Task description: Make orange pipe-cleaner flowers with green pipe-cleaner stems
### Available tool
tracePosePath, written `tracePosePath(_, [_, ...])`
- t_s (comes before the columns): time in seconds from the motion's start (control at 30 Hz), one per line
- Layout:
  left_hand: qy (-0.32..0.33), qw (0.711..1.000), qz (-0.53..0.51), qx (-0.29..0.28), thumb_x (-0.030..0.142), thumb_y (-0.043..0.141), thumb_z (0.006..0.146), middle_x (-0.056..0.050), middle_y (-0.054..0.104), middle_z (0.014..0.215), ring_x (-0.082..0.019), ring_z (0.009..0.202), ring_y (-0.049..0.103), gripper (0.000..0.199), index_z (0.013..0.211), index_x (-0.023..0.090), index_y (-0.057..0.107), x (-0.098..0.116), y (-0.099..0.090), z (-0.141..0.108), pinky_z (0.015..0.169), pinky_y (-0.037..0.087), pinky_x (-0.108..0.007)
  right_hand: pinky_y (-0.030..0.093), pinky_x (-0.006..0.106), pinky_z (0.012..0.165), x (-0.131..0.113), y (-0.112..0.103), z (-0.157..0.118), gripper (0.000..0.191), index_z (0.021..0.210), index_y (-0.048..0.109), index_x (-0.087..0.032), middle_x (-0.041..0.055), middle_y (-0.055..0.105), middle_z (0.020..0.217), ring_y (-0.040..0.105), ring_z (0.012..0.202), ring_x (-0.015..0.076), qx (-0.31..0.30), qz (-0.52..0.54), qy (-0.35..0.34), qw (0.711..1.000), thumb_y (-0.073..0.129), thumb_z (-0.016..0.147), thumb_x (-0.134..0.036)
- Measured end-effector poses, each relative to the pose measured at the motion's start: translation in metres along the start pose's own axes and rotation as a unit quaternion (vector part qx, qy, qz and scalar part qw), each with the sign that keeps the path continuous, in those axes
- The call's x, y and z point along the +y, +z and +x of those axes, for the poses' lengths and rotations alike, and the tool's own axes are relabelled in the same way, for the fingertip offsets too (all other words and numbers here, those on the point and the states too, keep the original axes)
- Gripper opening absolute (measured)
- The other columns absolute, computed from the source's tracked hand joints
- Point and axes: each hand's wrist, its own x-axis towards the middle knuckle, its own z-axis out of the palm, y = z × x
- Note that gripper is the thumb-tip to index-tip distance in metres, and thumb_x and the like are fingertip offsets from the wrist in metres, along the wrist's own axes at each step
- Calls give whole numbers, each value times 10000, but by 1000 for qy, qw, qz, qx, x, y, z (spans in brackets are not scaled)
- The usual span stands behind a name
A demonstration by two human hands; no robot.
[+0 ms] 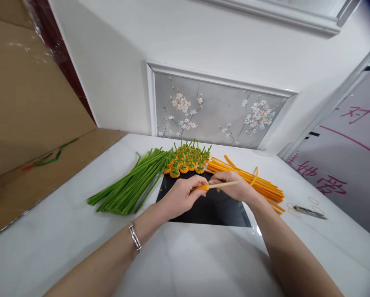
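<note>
- The left hand's (185, 194) fingers were pinched on a small orange piece (205, 187), just left of the right fingertips; a slack pinch there could have let it slip or lose its shape.
- The pale stick (223, 184) ran from that piece across the near side of the right hand (231, 187). Whether the right fingers gripped it or only curled behind it, I could not tell; poorly steadied, it might have swivelled.
- Just beyond the fingers, above the black mat's (209, 212) far edge, sat the cluster of orange-and-green pieces (187, 159); a knuckle pushed forward could have toppled some.
- Left of the fingers lay the green stems (132, 179), loose enough to scatter under a sideways sweep.
- The orange stems (249, 175) lay right of the fingers, close by the right forearm, which could have dragged them askew.
- Well right of the fingers, thin bands (313, 201) lay beside the scissors (310, 212); a hasty reach might have snagged one.
</note>
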Motion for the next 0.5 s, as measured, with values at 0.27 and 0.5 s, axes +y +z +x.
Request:
tracePosePath(0.27, [-47, 995, 35, 84, 180, 471, 871, 4, 663, 731, -124, 676, 606, 188, 896, 166, 657, -10, -13, 6, 664, 443, -212, 359, 213, 553, -20, 2, -9, 129, 827, 657, -204, -35, 611, 637, 518, 559, 97, -81, -111, -27, 990, 548, 857, -266])
tracePosePath(0.5, [-43, 995, 56, 69, 190, 515, 849, 8, 694, 784, -125, 699, 612, 188, 920, 180, 688, -15, -16, 5, 654, 434, -204, 385, 214, 592, -23, 3, -12, 259, 726, 615, -191, -27, 617, 616, 545, 573, 97, -100, -109, -38, 988, 449, 915, -251])
